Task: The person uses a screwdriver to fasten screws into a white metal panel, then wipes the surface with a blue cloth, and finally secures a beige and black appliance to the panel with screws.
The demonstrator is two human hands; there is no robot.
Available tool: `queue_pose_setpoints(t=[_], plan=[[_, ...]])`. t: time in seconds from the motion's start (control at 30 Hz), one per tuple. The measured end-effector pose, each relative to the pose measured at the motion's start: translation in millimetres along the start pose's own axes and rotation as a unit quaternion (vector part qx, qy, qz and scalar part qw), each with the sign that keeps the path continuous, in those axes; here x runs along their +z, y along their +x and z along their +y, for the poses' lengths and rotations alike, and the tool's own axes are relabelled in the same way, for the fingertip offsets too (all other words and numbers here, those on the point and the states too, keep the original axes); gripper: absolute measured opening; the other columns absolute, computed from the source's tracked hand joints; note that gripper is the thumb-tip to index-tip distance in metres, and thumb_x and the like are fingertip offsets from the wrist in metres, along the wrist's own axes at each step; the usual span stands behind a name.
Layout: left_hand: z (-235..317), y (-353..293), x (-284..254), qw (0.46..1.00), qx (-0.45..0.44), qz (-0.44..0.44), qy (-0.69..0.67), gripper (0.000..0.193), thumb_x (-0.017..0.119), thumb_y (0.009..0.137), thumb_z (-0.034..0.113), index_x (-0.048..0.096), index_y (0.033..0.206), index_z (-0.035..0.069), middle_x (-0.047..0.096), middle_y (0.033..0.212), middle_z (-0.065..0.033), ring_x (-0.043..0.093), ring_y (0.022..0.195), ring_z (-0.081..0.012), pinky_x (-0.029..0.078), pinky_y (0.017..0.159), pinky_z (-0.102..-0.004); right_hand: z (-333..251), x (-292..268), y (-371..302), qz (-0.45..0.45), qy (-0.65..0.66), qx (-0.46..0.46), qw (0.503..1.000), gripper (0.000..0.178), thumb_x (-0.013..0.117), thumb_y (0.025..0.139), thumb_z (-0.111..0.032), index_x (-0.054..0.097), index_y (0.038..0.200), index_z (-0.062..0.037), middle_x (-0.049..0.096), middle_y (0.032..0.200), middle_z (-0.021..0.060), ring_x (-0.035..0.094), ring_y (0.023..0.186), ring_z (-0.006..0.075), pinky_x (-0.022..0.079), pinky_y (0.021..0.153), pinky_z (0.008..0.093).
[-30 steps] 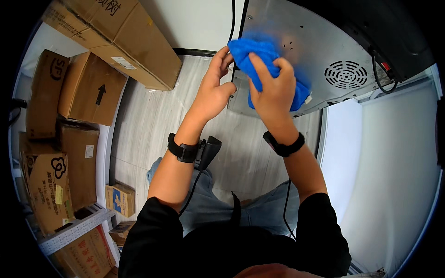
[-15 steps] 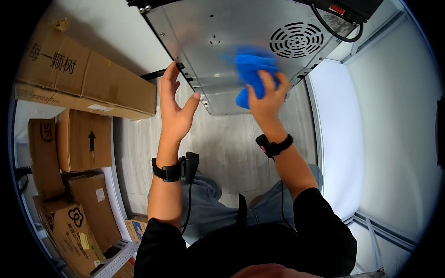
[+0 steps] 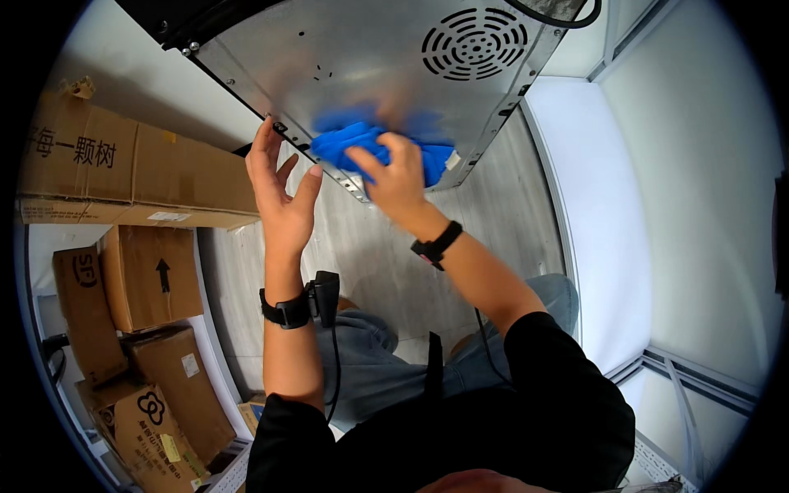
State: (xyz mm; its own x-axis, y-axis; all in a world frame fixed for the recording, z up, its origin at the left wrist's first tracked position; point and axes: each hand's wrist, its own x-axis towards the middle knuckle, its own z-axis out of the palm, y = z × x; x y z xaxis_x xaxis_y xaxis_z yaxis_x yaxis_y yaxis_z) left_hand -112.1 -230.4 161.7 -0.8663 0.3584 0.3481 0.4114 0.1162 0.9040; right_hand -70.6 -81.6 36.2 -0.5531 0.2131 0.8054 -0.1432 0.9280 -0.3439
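Observation:
In front of me stands a metal appliance housing (image 3: 362, 57) with a round slotted vent (image 3: 475, 44) and small holes along its edges. My right hand (image 3: 399, 181) presses a bunched blue cloth (image 3: 349, 145) against the lower part of the bare metal panel, its fingers bent over the fabric. A pale tag shows at the cloth's right end. My left hand (image 3: 281, 193) is at the panel's left edge, fingertips touching or very close to it. Its thumb stands apart from the fingers, and nothing is in the palm.
A long cardboard box (image 3: 177, 172) lies at the left, beside the housing. Below it, several more cartons (image 3: 156, 275) are stacked on a white rack. A black cable (image 3: 567, 23) loops at the housing's upper right. White panels (image 3: 596, 205) stand on the right above the grey wood-look floor (image 3: 374, 259).
My right hand has swept the blue cloth left and down across the panel. The housing appears shifted left and upward in view. My left hand stays at its left edge.

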Motion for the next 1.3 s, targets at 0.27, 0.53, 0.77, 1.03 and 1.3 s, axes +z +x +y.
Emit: queue_pose_setpoints(t=[0.27, 0.53, 0.77, 1.03, 1.3], plan=[[-2, -8, -5, 1.0, -0.002, -0.014, 0.027, 0.075, 0.06, 0.075, -0.003, 0.033, 0.144, 0.012, 0.032, 0.138, -0.0107, 0.033, 0.136, -0.0309, 0.04, 0.103, -0.045, 58, -60, -7, 0.138, 0.022, 0.185, 0.973, 0.057, 0.078, 0.07, -0.012, 0.053, 0.122, -0.0136, 0.041, 0.119, 0.0193, 0.047, 0.105, 0.0377, 0.041, 0.089, 0.046], [1, -4, 2, 0.999, 0.004, 0.01, 0.049, 0.078, 0.048, 0.063, -0.006, 0.041, 0.138, 0.013, 0.035, 0.132, -0.0105, 0.036, 0.133, -0.0295, 0.04, 0.103, -0.0455, -2, -101, 96, 0.114, 0.034, 0.066, 0.991, 0.06, 0.082, 0.065, -0.014, 0.059, 0.121, -0.0159, 0.043, 0.112, 0.0161, 0.049, 0.101, 0.0345, 0.045, 0.083, 0.0403], [-1, -6, -7, 1.0, 0.008, -0.004, 0.019, 0.075, 0.048, 0.065, -0.007, 0.041, 0.138, 0.012, 0.036, 0.135, -0.0097, 0.035, 0.135, -0.0297, 0.039, 0.104, -0.0461, 32, -147, 89, 0.117, -0.037, 0.162, 0.979, 0.062, 0.08, 0.068, -0.013, 0.057, 0.125, -0.0207, 0.041, 0.112, 0.0161, 0.05, 0.098, 0.0333, 0.046, 0.081, 0.0402], [-4, -6, -9, 0.999, -0.009, -0.023, 0.024, 0.074, 0.046, 0.067, -0.007, 0.04, 0.139, 0.01, 0.034, 0.142, -0.0093, 0.029, 0.139, -0.0289, 0.034, 0.106, -0.046, 43, -168, 98, 0.187, -0.038, 0.17, 0.967, 0.056, 0.077, 0.076, -0.017, 0.055, 0.127, -0.0171, 0.041, 0.113, 0.016, 0.051, 0.098, 0.0319, 0.047, 0.08, 0.0397], [-7, -7, -11, 0.999, 0.006, -0.019, 0.026, 0.073, 0.049, 0.067, -0.007, 0.043, 0.137, 0.012, 0.035, 0.139, -0.0092, 0.034, 0.136, -0.0286, 0.04, 0.104, -0.0453, 57, -177, 118, 0.166, -0.067, 0.119, 0.977, 0.054, 0.074, 0.078, -0.019, 0.055, 0.128, -0.0136, 0.042, 0.112, 0.0165, 0.055, 0.093, 0.0308, 0.051, 0.076, 0.0371]])
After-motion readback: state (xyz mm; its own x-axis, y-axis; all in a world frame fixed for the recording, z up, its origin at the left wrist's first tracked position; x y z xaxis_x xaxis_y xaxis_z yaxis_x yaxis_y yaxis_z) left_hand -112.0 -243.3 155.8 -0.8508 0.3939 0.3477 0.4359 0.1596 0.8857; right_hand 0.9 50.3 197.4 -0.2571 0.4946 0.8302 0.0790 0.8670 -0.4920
